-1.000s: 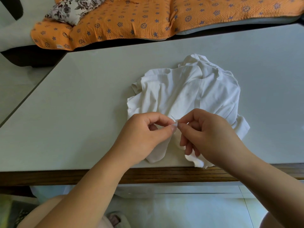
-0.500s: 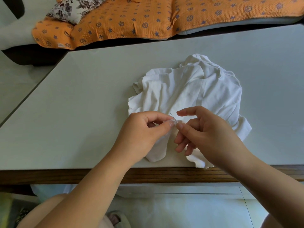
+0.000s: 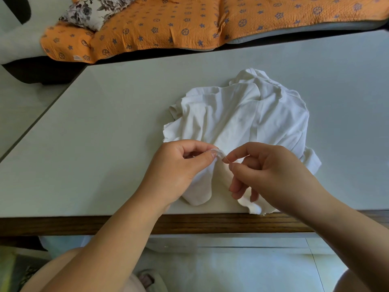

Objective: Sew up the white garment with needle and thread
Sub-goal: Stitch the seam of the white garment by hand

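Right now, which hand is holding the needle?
The right hand pinches the needle; the left hand only pinches a fold of the white garment.

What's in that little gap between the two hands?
Head view: a fold of white garment pinched by the left hand, and a needle in the right hand.

No writing, brand or number can be read anywhere. A small pale tag (image 3: 77,57) sits on the edge of the orange cover (image 3: 160,26) at about ten o'clock, but whatever it bears is too small to make out.
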